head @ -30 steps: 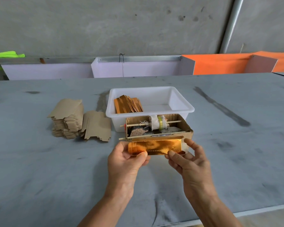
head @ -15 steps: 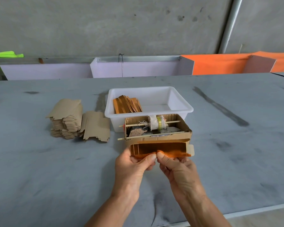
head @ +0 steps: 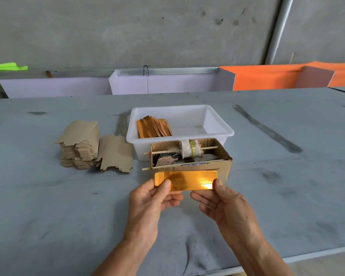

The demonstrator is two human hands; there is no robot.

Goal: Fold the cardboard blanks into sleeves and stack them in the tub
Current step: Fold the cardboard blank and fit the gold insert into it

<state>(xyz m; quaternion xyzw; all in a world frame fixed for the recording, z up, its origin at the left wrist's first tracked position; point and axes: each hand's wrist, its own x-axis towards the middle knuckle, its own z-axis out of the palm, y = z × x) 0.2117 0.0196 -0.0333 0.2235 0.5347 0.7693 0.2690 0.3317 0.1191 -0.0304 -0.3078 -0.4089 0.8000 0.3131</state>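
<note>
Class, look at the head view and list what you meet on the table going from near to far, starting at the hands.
Left hand and right hand → gold sleeve they pinch → cardboard box with the tape roll → white tub holding folded sleeves.

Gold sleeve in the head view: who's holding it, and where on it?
Both hands hold the gold sleeve by its ends: the left hand pinches the left end, the right hand the right end.
</note>
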